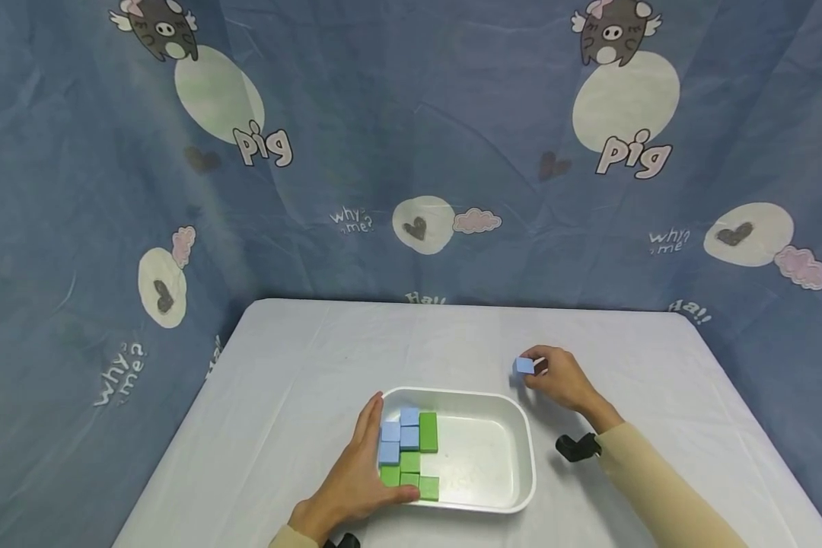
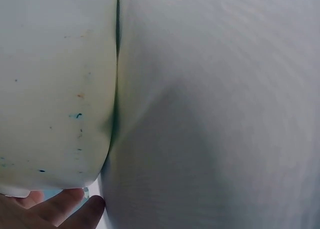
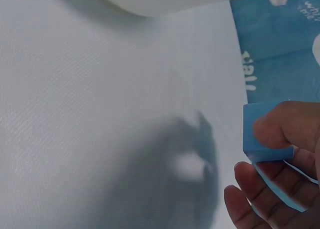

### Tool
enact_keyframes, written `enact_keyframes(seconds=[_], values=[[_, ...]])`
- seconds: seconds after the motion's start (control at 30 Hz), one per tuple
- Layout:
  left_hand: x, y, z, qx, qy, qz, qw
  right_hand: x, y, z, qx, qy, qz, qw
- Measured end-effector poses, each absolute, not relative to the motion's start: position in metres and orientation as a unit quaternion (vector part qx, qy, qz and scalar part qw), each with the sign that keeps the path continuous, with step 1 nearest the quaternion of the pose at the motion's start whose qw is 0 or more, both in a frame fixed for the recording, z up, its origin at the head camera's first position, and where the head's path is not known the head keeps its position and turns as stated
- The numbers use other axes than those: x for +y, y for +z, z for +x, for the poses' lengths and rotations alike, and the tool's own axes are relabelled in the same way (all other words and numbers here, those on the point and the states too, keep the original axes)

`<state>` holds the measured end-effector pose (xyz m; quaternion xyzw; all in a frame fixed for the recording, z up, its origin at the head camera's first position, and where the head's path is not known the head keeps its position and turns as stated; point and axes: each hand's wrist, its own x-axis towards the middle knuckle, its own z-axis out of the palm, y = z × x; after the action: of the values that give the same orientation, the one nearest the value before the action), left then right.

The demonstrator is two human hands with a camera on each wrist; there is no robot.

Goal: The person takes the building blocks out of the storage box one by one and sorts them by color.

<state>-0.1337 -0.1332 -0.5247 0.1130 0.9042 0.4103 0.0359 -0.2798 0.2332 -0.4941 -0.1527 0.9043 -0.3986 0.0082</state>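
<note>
A white tray (image 1: 479,457) lies on the table, with blue blocks (image 1: 390,453) and green blocks (image 1: 428,432) placed along its left side. My left hand (image 1: 356,464) rests against the tray's left end, its fingers straight along the side and its thumb at the near rim. In the left wrist view, fingertips (image 2: 60,206) show by the tray's speckled outer wall (image 2: 55,89). Beyond the tray's far right corner, my right hand (image 1: 562,380) pinches a blue cube (image 1: 524,366) between thumb and fingers. The right wrist view shows this cube (image 3: 254,131) held above the table.
A white cloth (image 1: 329,342) covers the table. Behind it and to the left hangs a blue curtain (image 1: 315,251) printed with pigs. Black wrist mounts (image 1: 577,447) sit at both wrists.
</note>
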Motion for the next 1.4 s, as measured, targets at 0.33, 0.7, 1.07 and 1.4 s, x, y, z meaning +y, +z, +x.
enact_keyframes(seconds=[0.33, 0.7, 1.07, 1.4], values=[[-0.132, -0.524, -0.133, 0.906, 0.406, 0.115, 0.031, 0.230, -0.509, -0.282, 0.907, -0.394, -0.145, 0.028], [-0.133, -0.525, -0.133, 0.908, 0.399, 0.124, 0.026, 0.228, -0.518, -0.279, 0.918, -0.367, -0.147, 0.020], [-0.133, -0.525, -0.133, 0.909, 0.398, 0.125, 0.019, 0.235, -0.513, -0.274, 0.913, -0.376, -0.158, 0.002], [-0.134, -0.527, -0.133, 0.908, 0.402, 0.118, 0.020, 0.239, -0.500, -0.270, 0.906, -0.389, -0.166, -0.028]])
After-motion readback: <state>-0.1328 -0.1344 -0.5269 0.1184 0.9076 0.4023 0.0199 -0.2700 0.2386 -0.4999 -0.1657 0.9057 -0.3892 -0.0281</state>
